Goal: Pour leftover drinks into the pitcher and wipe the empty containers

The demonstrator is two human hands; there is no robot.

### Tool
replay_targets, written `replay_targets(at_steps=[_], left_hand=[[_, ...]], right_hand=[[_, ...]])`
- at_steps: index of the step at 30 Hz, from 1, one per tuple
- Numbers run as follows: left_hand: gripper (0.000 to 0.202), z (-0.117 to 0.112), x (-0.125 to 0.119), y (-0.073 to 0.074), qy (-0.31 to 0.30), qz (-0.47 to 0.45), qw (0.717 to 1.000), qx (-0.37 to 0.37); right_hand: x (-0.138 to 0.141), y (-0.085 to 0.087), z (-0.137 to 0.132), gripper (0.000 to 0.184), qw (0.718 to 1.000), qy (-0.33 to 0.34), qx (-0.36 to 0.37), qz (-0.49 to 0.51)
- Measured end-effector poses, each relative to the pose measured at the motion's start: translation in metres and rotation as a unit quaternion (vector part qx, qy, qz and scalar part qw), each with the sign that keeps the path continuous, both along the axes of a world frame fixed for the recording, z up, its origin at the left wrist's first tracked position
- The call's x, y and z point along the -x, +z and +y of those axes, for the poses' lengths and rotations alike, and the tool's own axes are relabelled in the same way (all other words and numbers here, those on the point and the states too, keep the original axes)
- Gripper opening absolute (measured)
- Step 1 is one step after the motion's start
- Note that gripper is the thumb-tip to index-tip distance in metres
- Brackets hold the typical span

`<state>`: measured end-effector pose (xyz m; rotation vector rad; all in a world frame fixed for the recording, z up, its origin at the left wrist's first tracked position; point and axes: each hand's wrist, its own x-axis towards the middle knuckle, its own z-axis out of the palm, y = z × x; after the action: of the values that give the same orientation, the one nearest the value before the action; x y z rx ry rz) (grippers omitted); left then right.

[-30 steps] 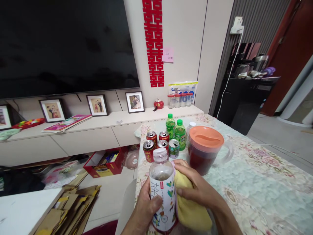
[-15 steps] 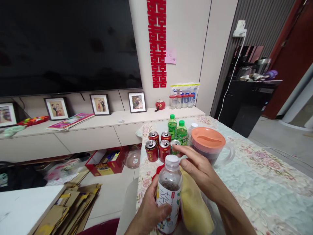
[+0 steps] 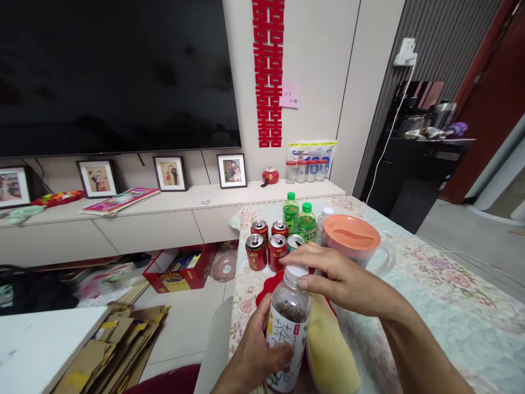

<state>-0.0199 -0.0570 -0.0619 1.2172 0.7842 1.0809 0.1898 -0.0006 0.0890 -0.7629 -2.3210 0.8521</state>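
Observation:
My left hand point(image 3: 256, 353) is wrapped round a clear plastic tea bottle point(image 3: 289, 328) with a white printed label and dark liquid inside. It stands upright near the table's front edge. My right hand point(image 3: 344, 276) reaches over from the right, its thumb and fingers closed about the white bottle cap point(image 3: 296, 273). Beside the bottle lies a long, rounded, pale yellow thing point(image 3: 331, 350) whose kind I cannot make out. Part of a red scalloped dish point(image 3: 268, 287) shows behind the bottle; the rest is hidden.
Beyond my hands stand several drink cans point(image 3: 256, 253), two green-capped bottles point(image 3: 291, 212) and a pitcher with an orange lid point(image 3: 351, 232) on the flowered tablecloth point(image 3: 443, 295). Flattened cardboard point(image 3: 109, 350) and a red box point(image 3: 176, 273) lie left on the floor.
My right hand has moved from above and behind the bottle onto its cap, fingers closing round it. My left hand keeps its hold on the bottle. The view has shifted slightly.

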Motion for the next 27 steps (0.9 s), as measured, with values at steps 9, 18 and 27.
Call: replay_targets(at_steps=[9, 18, 27], left_hand=[[0.061, 0.000, -0.001, 0.001, 0.012, 0.000, 1.000, 0.008], [0.066, 0.001, -0.002, 0.004, 0.004, -0.010, 1.000, -0.001], [0.070, -0.001, -0.001, -0.001, 0.003, -0.025, 0.999, 0.023]], right_hand=[[0.012, 0.008, -0.002, 0.024, 0.988, -0.106, -0.066, -0.088], [0.000, 0.007, -0.005, 0.038, 0.999, -0.007, -0.030, -0.038], [0.000, 0.002, -0.003, 0.053, 0.996, -0.077, -0.034, -0.035]])
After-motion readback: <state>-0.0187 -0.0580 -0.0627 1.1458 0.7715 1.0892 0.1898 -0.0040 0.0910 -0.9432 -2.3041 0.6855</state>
